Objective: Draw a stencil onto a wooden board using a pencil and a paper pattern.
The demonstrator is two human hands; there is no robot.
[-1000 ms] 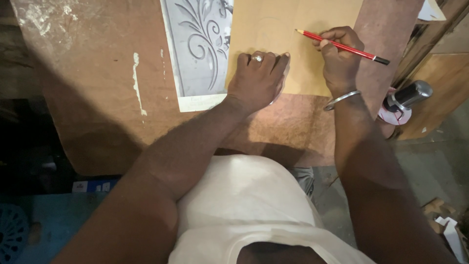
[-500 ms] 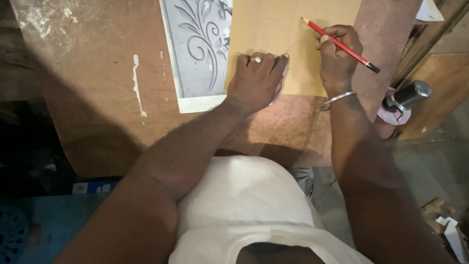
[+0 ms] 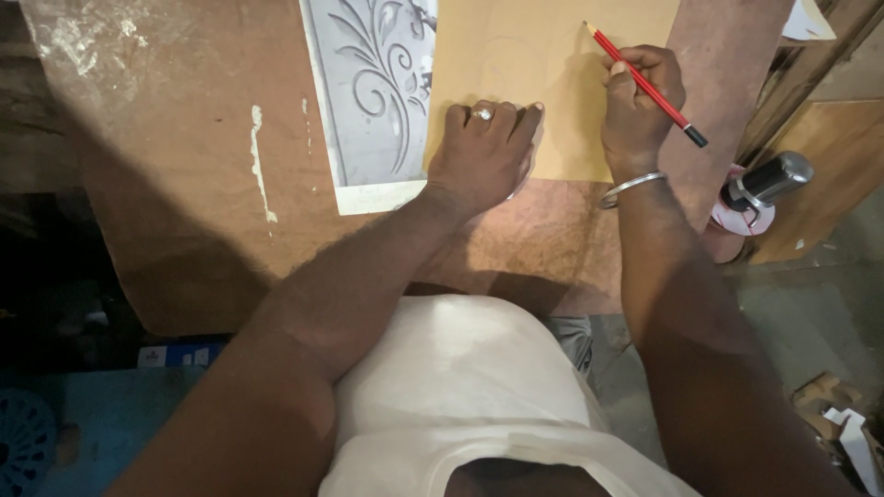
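Note:
A tan sheet [image 3: 543, 64] lies on the brown board [image 3: 184, 156], overlapping a grey print of leafy scrollwork [image 3: 368, 92]. My left hand [image 3: 483, 152], with a ring on one finger, rests curled and knuckles-up on the near edge of the tan sheet, pressing it down. My right hand [image 3: 640, 106], a metal bangle at its wrist, grips a red pencil [image 3: 645, 85] whose tip points up and left, at the sheet's upper right.
A black and silver cylindrical tool [image 3: 769, 179] sits on a pink and white disc [image 3: 732, 219] at the right, beside a wooden panel [image 3: 820, 156]. White paint streaks mark the board at left. Cardboard scraps [image 3: 843, 419] lie on the floor, lower right.
My right hand has swung the pencil from nearly flat to steeper, with its tip raised toward the sheet's top. My left hand has stayed on the sheet.

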